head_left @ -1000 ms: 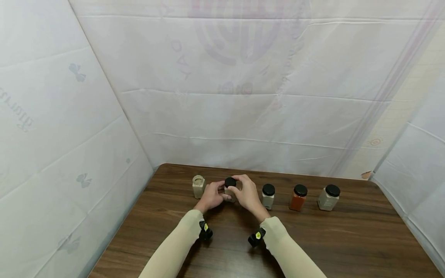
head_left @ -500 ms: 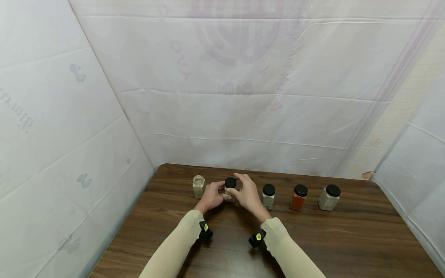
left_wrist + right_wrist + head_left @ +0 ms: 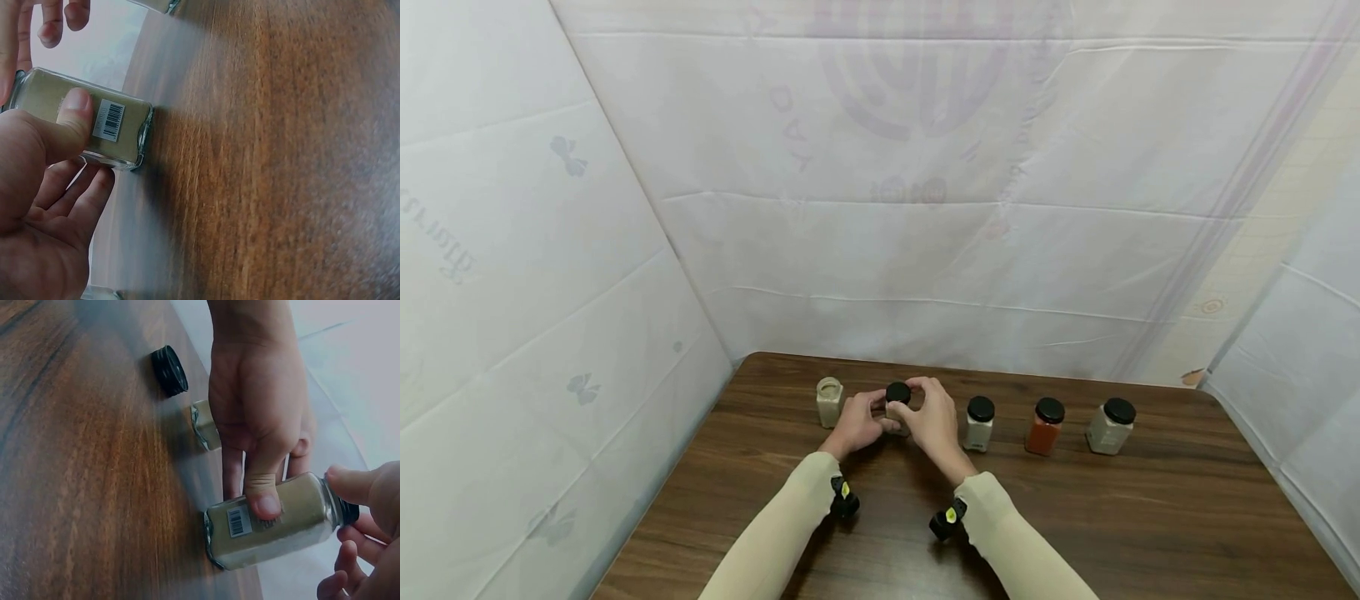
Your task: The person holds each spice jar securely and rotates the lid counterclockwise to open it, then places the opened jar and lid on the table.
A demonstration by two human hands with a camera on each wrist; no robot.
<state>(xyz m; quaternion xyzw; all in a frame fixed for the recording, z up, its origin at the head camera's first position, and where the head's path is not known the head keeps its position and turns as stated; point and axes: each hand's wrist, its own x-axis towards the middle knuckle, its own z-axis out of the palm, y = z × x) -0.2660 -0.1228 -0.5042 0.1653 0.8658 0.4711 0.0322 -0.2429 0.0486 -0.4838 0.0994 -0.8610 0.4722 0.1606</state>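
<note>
A glass spice jar of greenish-brown powder (image 3: 290,534) stands upright between my two hands, with a black screw lid (image 3: 898,392) on top. My left hand (image 3: 857,423) grips the body low down, thumb across the front beside a barcode label (image 3: 109,120) and fingers behind. The right hand (image 3: 934,417) pinches that lid between thumb and fingertips. To the left of the hands is a lidless jar of pale powder (image 3: 830,404). A loose black lid (image 3: 169,370) lies on the table in the right wrist view; in the head view it is hidden.
On the right, in a row, stand three capped jars: one of pale powder (image 3: 979,425), one of red-orange powder (image 3: 1044,427) and a wider pale one (image 3: 1109,427). The brown wooden table (image 3: 1150,517) meets white cloth walls (image 3: 955,250) at the back and sides.
My right fingers loosened from the lid half a second ago and are back around it now. The right wrist has shifted slightly left. The left hand and jar hold still.
</note>
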